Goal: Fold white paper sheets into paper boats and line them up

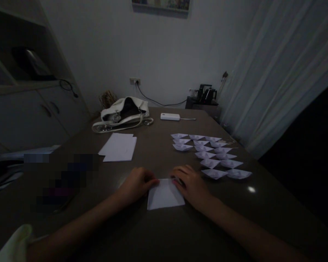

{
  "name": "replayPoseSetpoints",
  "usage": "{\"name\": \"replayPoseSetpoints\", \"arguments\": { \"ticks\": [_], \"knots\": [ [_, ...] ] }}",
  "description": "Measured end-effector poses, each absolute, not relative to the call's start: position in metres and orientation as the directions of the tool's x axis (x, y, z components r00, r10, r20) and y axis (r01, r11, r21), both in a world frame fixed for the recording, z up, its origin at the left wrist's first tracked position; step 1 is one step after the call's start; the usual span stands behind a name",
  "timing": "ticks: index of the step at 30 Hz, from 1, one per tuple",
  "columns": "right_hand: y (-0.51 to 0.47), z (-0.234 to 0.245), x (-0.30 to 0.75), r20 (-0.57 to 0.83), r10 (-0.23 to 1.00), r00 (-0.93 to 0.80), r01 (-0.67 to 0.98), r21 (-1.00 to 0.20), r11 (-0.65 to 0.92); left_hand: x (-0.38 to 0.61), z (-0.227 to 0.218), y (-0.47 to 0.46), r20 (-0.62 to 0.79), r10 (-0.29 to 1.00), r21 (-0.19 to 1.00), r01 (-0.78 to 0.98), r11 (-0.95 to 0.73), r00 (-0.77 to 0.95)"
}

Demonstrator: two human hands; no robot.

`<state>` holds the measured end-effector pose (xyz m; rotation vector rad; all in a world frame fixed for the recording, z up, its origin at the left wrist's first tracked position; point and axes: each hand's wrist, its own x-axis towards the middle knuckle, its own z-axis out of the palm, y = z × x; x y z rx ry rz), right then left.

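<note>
Both hands rest on a folded white paper (165,194) lying flat on the dark table (158,233). The left hand (138,183) pins its upper left edge, the right hand (190,183) its upper right; each grip lies flat, fingers pressing down rather than closed around it. Pressing evenly along the crease would likely keep it sharp. Beyond the right hand lie rows of paper boats (211,154); beyond the left, spare sheets (118,147) and a white handbag (123,112).

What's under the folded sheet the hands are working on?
The white folded paper lies flat on the dark table. The left hand and right hand press its top corners. Anything beneath the paper is covered; nothing pokes out.
</note>
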<state>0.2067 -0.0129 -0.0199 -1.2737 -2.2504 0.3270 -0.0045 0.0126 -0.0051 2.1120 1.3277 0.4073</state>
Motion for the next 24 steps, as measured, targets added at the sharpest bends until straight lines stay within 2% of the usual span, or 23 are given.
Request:
{"name": "replayPoseSetpoints", "arguments": {
  "ticks": [2, 3, 6, 10, 15, 19, 24],
  "knots": [
    [-0.024, -0.019, 0.198, 0.285, 0.784, -0.552, 0.672, -0.405, 0.620, -0.004, -0.007, 0.012, -0.041, 0.896, 0.614, 0.719, -0.326, 0.442],
    [-0.029, -0.019, 0.194, 0.219, 0.765, -0.606, 0.658, -0.402, 0.637, -0.004, -0.008, 0.012, -0.036, 0.899, 0.610, 0.722, -0.327, 0.437],
    [-0.042, -0.020, 0.186, 0.062, 0.781, -0.621, 0.704, -0.393, 0.591, -0.004, -0.007, 0.012, -0.037, 0.911, 0.600, 0.738, -0.308, 0.411],
    [-0.046, -0.018, 0.184, -0.021, 0.817, -0.576, 0.766, -0.363, 0.530, -0.006, -0.003, 0.011, -0.074, 0.921, 0.610, 0.748, -0.262, 0.383],
    [-0.044, -0.016, 0.188, 0.007, 0.847, -0.531, 0.797, -0.336, 0.502, -0.006, -0.004, 0.006, -0.032, 0.929, 0.608, 0.745, -0.275, 0.370],
    [-0.044, -0.017, 0.190, 0.083, 0.833, -0.547, 0.767, -0.348, 0.539, -0.002, -0.008, -0.001, 0.080, 0.901, 0.575, 0.719, -0.391, 0.425],
    [-0.042, -0.018, 0.195, 0.104, 0.821, -0.561, 0.736, -0.390, 0.553, -0.004, -0.018, -0.008, 0.168, 0.794, 0.547, 0.615, -0.568, 0.584]
  ]
}}
